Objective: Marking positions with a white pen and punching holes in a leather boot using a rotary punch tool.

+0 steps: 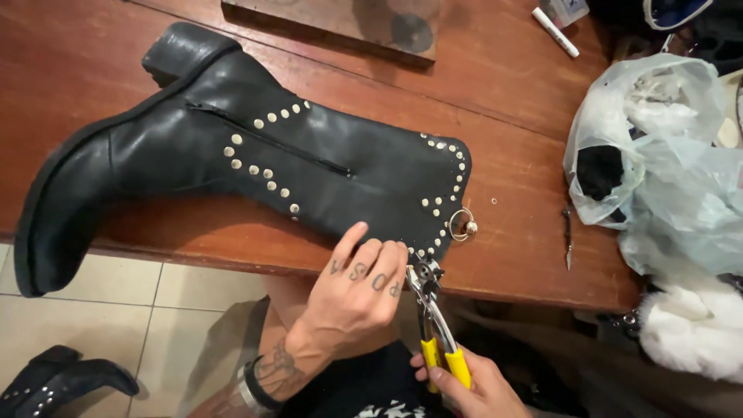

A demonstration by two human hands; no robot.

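Observation:
A tall black leather boot (232, 155) with metal studs lies on its side across a reddish wooden table (511, 162). Its toe hangs over the front edge. My left hand (360, 290) grips the lower corner of the boot's top opening, fingers curled over the leather. My right hand (472, 387) squeezes yellow-handled pliers (433, 317), whose metal jaws bite the boot's studded edge just right of my left fingers. A metal ring (463, 224) hangs from that edge.
A clear plastic bag (658, 155) with dark and white items sits at the table's right, white fluffy material (693, 325) below it. A small metal tool (569, 240) lies near the bag, a white marker (555, 31) at the back. Another black boot (58, 379) rests on the tiled floor.

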